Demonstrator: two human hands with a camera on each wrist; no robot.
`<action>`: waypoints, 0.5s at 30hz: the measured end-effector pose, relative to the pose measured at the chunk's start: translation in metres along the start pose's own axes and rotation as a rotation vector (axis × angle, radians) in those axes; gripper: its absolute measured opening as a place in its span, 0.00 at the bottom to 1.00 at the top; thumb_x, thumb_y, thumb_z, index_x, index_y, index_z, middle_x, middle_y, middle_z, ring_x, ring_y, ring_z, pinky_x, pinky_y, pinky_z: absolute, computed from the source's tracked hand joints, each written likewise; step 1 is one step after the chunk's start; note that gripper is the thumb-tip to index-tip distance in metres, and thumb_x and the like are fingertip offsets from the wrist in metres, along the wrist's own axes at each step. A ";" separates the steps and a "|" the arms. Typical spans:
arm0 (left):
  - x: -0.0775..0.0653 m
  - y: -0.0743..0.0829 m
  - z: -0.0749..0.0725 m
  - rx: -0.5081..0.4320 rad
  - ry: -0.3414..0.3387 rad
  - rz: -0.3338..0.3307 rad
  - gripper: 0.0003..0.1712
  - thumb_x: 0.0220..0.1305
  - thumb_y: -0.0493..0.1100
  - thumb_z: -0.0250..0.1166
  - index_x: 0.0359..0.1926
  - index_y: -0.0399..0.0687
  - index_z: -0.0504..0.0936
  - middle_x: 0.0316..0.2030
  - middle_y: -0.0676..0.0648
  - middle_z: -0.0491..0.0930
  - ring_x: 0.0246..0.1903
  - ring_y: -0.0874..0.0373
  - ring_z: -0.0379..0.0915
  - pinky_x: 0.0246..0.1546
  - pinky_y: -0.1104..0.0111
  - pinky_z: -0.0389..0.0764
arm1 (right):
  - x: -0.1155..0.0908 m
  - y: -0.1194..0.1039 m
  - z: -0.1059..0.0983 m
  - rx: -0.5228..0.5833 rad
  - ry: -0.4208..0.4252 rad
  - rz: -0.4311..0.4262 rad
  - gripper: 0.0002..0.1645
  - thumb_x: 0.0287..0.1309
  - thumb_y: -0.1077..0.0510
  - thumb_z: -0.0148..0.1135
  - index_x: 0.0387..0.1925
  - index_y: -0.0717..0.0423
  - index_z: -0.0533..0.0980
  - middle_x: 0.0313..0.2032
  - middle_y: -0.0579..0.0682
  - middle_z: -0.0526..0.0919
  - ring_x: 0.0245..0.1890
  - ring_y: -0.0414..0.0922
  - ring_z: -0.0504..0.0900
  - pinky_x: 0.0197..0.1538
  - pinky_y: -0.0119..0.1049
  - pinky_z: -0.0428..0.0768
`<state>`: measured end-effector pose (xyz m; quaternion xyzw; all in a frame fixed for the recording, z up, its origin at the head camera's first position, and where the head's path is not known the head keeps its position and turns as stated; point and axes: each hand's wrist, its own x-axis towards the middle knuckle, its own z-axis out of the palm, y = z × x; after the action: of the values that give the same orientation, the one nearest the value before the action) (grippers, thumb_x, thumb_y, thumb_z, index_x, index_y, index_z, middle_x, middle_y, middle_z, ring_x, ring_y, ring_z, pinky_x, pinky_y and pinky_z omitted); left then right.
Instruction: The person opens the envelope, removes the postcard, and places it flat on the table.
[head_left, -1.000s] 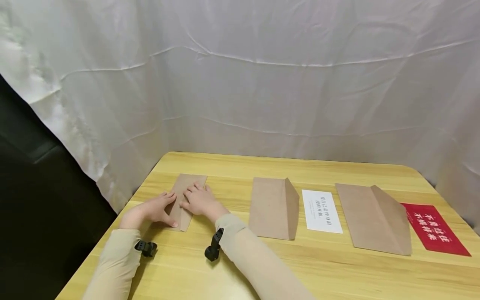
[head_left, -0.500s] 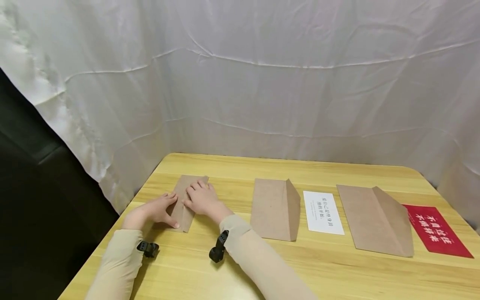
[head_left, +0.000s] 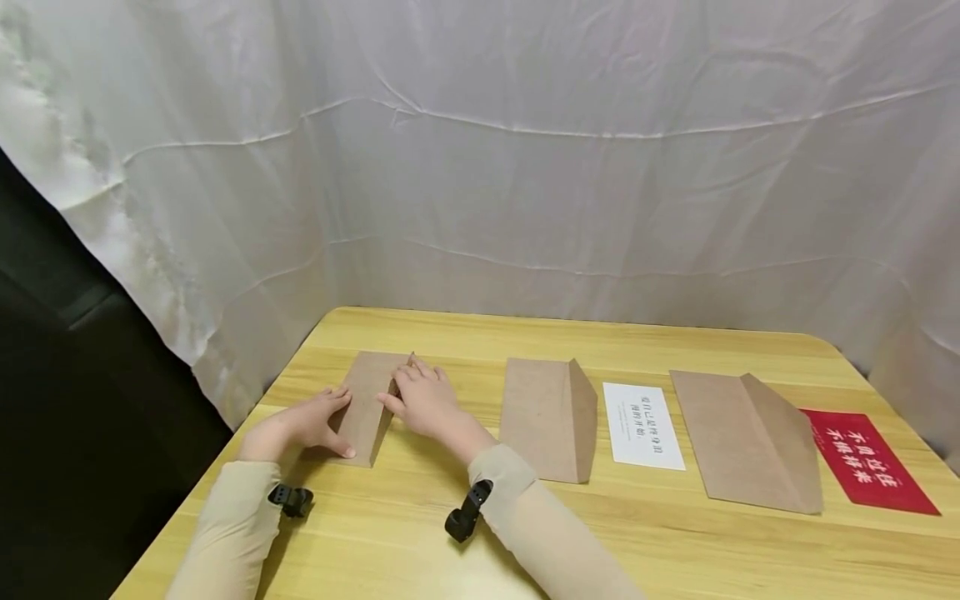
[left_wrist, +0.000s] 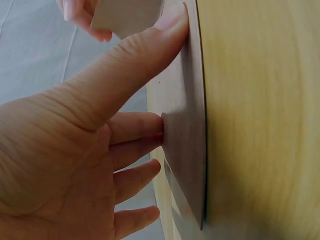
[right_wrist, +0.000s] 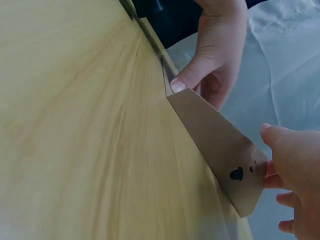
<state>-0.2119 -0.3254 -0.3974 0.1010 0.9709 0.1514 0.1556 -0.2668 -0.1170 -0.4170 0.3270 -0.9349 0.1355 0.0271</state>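
At the table's left end lies a brown paper envelope (head_left: 367, 400). Its right-hand flap (right_wrist: 210, 140) stands raised at an angle, with a small dark mark on it in the right wrist view. My left hand (head_left: 307, 422) steadies the envelope, thumb pressing near its front edge and fingertips at its left side. In the left wrist view those fingers (left_wrist: 135, 127) are extended and spread from the thumb. My right hand (head_left: 429, 402) touches the flap from its inner side with its fingers, while its thumb is apart from the paper.
To the right, a second brown envelope (head_left: 536, 417) lies with its flap out. Beyond it are a white printed card (head_left: 643, 425), another brown envelope (head_left: 738, 442) and a red printed card (head_left: 873, 462). A pale curtain (head_left: 525, 208) hangs behind the wooden table (head_left: 450, 533).
My right hand has moved to the right, swinging the envelope's flap up from its folded-over position. The left hand has stayed in place on the envelope.
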 end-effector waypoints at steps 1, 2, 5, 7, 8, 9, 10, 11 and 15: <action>0.000 0.000 0.000 0.000 -0.001 -0.002 0.62 0.45 0.56 0.78 0.69 0.24 0.57 0.71 0.25 0.51 0.70 0.26 0.43 0.68 0.39 0.54 | -0.002 0.001 -0.001 0.000 0.000 0.007 0.33 0.71 0.35 0.40 0.67 0.48 0.67 0.70 0.47 0.68 0.76 0.49 0.55 0.73 0.55 0.59; 0.000 0.000 0.000 0.001 0.000 -0.004 0.62 0.45 0.56 0.78 0.69 0.24 0.57 0.71 0.25 0.51 0.70 0.26 0.43 0.68 0.39 0.54 | -0.003 0.002 -0.003 -0.005 -0.002 0.013 0.34 0.71 0.34 0.40 0.66 0.49 0.68 0.69 0.47 0.68 0.75 0.49 0.56 0.73 0.55 0.59; 0.000 -0.001 0.001 -0.001 0.003 -0.003 0.62 0.44 0.56 0.78 0.69 0.24 0.57 0.71 0.25 0.51 0.71 0.26 0.43 0.69 0.39 0.54 | -0.007 0.006 -0.006 -0.010 -0.018 0.029 0.35 0.72 0.35 0.39 0.67 0.50 0.68 0.69 0.48 0.69 0.75 0.48 0.57 0.72 0.56 0.60; 0.001 -0.001 0.002 0.002 0.002 0.004 0.62 0.45 0.56 0.78 0.69 0.24 0.57 0.71 0.25 0.51 0.70 0.26 0.43 0.68 0.39 0.54 | -0.010 0.009 -0.008 -0.016 -0.033 0.035 0.34 0.72 0.35 0.40 0.66 0.51 0.69 0.69 0.48 0.69 0.75 0.47 0.58 0.72 0.57 0.60; 0.001 -0.002 0.002 0.000 0.002 0.009 0.62 0.45 0.56 0.78 0.69 0.24 0.57 0.71 0.24 0.51 0.70 0.26 0.43 0.68 0.39 0.54 | -0.011 0.010 -0.009 -0.018 -0.048 0.039 0.34 0.71 0.35 0.40 0.66 0.50 0.70 0.70 0.47 0.68 0.75 0.47 0.58 0.72 0.57 0.60; 0.002 -0.002 0.002 -0.003 0.001 0.012 0.62 0.45 0.56 0.78 0.69 0.24 0.57 0.71 0.24 0.51 0.70 0.26 0.43 0.69 0.39 0.54 | -0.013 0.011 -0.010 -0.020 -0.061 0.042 0.33 0.71 0.35 0.41 0.65 0.50 0.72 0.70 0.47 0.68 0.75 0.46 0.58 0.72 0.57 0.60; 0.002 -0.002 0.002 -0.005 -0.001 0.016 0.62 0.45 0.56 0.78 0.69 0.23 0.57 0.71 0.24 0.51 0.70 0.25 0.43 0.69 0.39 0.54 | -0.014 0.012 -0.009 -0.027 -0.079 0.045 0.33 0.71 0.35 0.41 0.64 0.50 0.72 0.70 0.47 0.68 0.75 0.46 0.57 0.72 0.58 0.59; 0.002 -0.003 0.002 -0.006 -0.002 0.019 0.62 0.45 0.56 0.78 0.69 0.23 0.57 0.71 0.24 0.51 0.70 0.25 0.43 0.68 0.39 0.54 | -0.015 0.013 -0.010 -0.036 -0.099 0.048 0.33 0.71 0.35 0.41 0.65 0.49 0.72 0.71 0.47 0.67 0.75 0.46 0.57 0.72 0.58 0.58; 0.001 -0.003 0.001 -0.011 -0.001 0.024 0.62 0.45 0.56 0.78 0.69 0.23 0.57 0.70 0.23 0.52 0.70 0.25 0.43 0.68 0.39 0.54 | -0.020 0.015 -0.009 -0.092 -0.190 0.056 0.34 0.70 0.34 0.43 0.68 0.47 0.68 0.73 0.45 0.63 0.76 0.45 0.53 0.74 0.58 0.56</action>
<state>-0.2124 -0.3277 -0.3998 0.1119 0.9687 0.1588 0.1547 -0.2602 -0.0911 -0.4148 0.3107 -0.9471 0.0616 -0.0507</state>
